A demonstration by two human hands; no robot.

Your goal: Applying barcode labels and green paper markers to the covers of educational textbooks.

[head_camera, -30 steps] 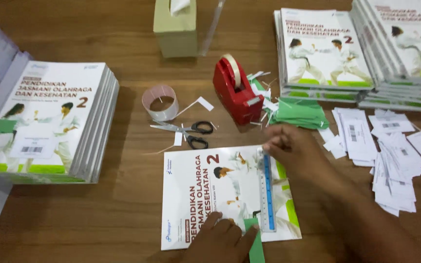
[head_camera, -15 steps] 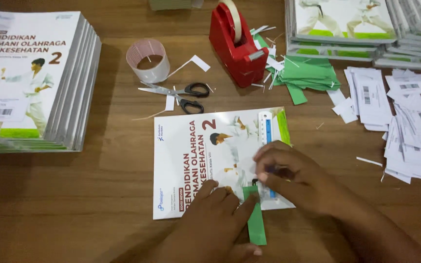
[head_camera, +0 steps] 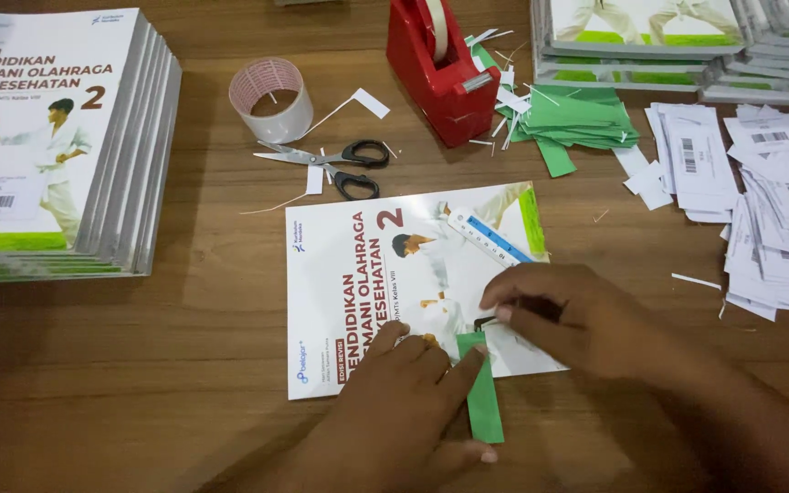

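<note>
Head view: left hand (head_camera: 404,415) pins green strip (head_camera: 483,394) on book (head_camera: 385,283).

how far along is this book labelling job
Done: the left stack of books has a barcode label on its top copy. In hand: left hand steadies a green paper strip on the open-lying book; right hand presses its top. Left: the far book stacks and the loose barcode labels.

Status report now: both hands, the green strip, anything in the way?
Left hand pressing green paper strip at the book lower edge. Right hand pinches a small dark thing. Ruler lies on the cover; nothing blocking.
</note>
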